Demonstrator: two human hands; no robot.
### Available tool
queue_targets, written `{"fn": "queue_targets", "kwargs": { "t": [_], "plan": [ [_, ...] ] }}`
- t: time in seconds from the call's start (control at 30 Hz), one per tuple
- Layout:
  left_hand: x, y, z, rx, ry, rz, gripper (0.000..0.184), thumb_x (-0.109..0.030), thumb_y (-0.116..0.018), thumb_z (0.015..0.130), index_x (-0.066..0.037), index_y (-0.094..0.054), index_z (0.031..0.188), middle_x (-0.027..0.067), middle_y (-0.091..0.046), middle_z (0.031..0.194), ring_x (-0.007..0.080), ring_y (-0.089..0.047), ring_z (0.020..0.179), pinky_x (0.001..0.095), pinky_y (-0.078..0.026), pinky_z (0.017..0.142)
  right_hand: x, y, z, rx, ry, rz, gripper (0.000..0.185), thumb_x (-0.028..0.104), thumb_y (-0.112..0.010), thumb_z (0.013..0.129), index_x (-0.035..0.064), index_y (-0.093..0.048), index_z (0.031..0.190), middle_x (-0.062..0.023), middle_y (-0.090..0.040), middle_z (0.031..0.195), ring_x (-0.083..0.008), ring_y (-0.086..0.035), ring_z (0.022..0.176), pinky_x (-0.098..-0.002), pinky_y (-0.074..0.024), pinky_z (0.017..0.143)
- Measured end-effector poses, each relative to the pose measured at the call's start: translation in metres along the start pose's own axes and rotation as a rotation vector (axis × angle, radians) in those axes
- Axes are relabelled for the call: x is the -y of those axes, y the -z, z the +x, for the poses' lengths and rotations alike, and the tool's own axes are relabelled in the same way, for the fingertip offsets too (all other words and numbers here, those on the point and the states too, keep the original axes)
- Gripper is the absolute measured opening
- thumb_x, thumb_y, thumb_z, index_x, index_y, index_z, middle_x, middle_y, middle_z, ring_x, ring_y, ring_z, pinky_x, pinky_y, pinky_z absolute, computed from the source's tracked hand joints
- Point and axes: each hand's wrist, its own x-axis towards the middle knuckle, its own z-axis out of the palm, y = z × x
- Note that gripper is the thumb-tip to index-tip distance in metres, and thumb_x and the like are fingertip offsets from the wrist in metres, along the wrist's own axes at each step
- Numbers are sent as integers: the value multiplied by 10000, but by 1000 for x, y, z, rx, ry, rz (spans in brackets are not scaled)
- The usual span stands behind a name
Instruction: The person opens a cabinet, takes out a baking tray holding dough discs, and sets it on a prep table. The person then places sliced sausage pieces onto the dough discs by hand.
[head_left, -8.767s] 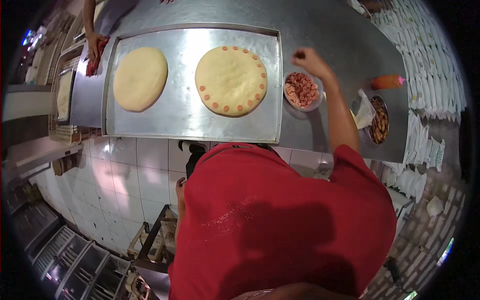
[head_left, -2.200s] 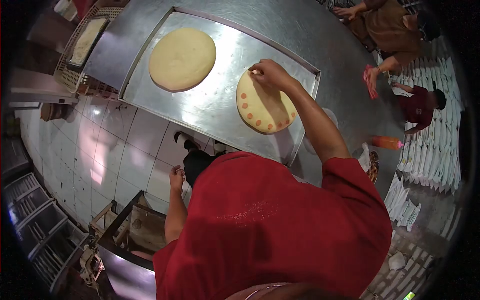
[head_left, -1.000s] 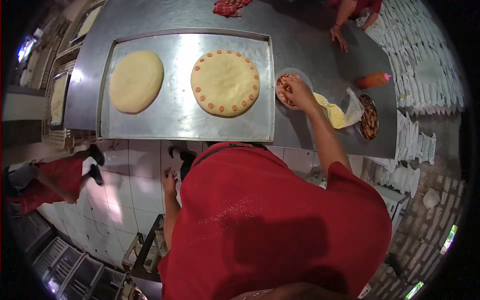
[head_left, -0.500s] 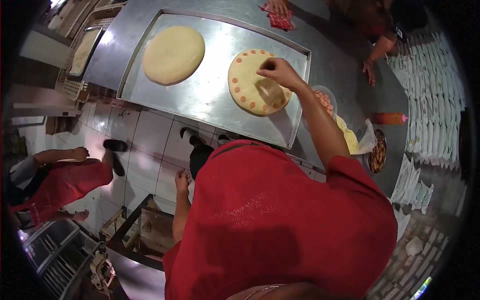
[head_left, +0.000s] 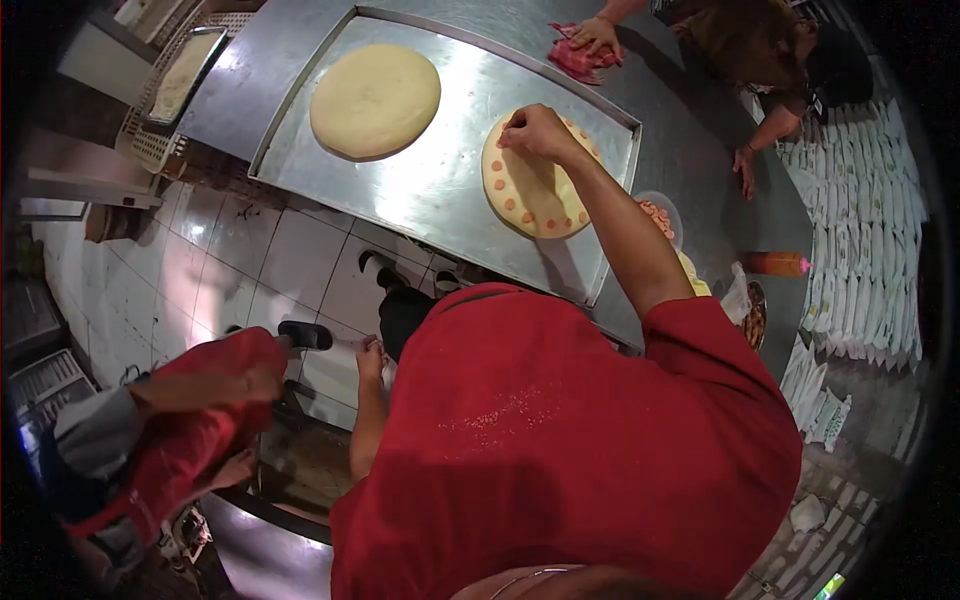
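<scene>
My right hand (head_left: 538, 132) is over the left rim of a round dough disc (head_left: 540, 185), its thumb and fingers pinched just above the surface. What the pinch holds, if anything, is hidden. Orange-pink sausage slices (head_left: 499, 185) form a ring near the disc's edge, partly covered by my hand and forearm. A second, plain dough round (head_left: 375, 100) lies left of it on the same metal tray (head_left: 450, 200). My left hand (head_left: 370, 356) hangs low beside my body, away from the table, with its fingers curled; the inside of it is hidden.
Right of the tray are a tub of cut pieces (head_left: 658, 218), an orange bottle (head_left: 778, 263) and a dish of brown food (head_left: 755, 318). Across the table, a person's hand (head_left: 596, 36) presses a red cloth (head_left: 580, 62). Another person in red (head_left: 215, 410) is at lower left.
My right hand has moved from over the disc's middle to its left rim. The view has shifted slightly. The person at lower left has come closer; the hand on the cloth has moved.
</scene>
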Motion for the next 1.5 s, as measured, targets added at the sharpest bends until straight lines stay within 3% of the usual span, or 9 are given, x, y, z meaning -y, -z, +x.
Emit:
{"fn": "queue_targets", "kwargs": {
  "t": [0.13,0.57,0.7,0.8,0.93,1.03,1.27,1.43,1.5],
  "plan": [
    [-8,6,21,2,-26,-24,335,-83,-488,943,-68,-517,1277,25,-602,915,92,-543,717,245,-437,583,1,11,-27,-15,50,259,227,150,-717,821,-29,-735,960,-94,-728,874,-147,-663,797,-288,-507,742],
    [-54,-5,22,17,-69,104,389,-121,-475,969,-25,-473,1346,77,-606,993,143,-563,755,284,-456,631,-12,-9,-43,-77,-56,120,233,177,-727,827,-13,-732,963,-91,-729,854,-159,-664,775,-300,-507,712],
    [-53,-9,8,69,-101,155,336,-107,-499,952,-32,-517,1279,49,-609,912,99,-561,721,236,-438,583,-17,2,-55,-196,-49,14,245,189,-729,835,-21,-719,960,-106,-724,846,-157,-666,776,-306,-511,719],
    [-58,-14,-7,75,-126,210,325,-107,-497,961,5,-515,1265,47,-596,842,104,-546,689,240,-444,590,-52,38,-91,-476,56,162,251,189,-729,828,-23,-708,961,-116,-718,845,-166,-666,767,-319,-514,730],
    [0,29,52,114,-254,269,327,-106,-503,961,14,-509,1266,42,-589,825,114,-544,709,246,-448,617,-136,85,-153,-697,-117,137,253,183,-716,829,-21,-704,978,-118,-719,849,-183,-673,776,-331,-517,737],
    [16,48,82,145,-275,298,326,-107,-513,956,8,-520,1261,50,-599,878,124,-551,746,269,-456,645,-183,89,-187,-516,-281,-72,249,156,-683,838,-24,-700,1009,-150,-719,942,-250,-689,850,-364,-523,779],
    [-113,-23,4,44,-125,292,338,-136,-527,942,-56,-542,1270,38,-609,997,129,-564,820,298,-462,680,-225,56,-204,-462,90,-340,240,118,-640,847,1,-699,1048,-214,-661,1109,-353,-629,1053,-424,-498,898],
    [-105,-21,16,46,-153,246,357,-146,-530,935,-94,-534,1288,21,-615,1006,121,-568,841,289,-462,691,-203,71,-205,-400,87,-417,248,136,-665,846,0,-692,1052,-197,-674,1054,-323,-634,1030,-396,-498,881],
    [-95,-19,19,42,-133,244,359,-140,-527,934,-97,-536,1290,28,-622,1025,122,-573,848,294,-467,700,-177,84,-196,-372,-48,-193,251,158,-687,848,-5,-690,1038,-163,-685,1015,-278,-642,991,-375,-496,866]
  ]
}}
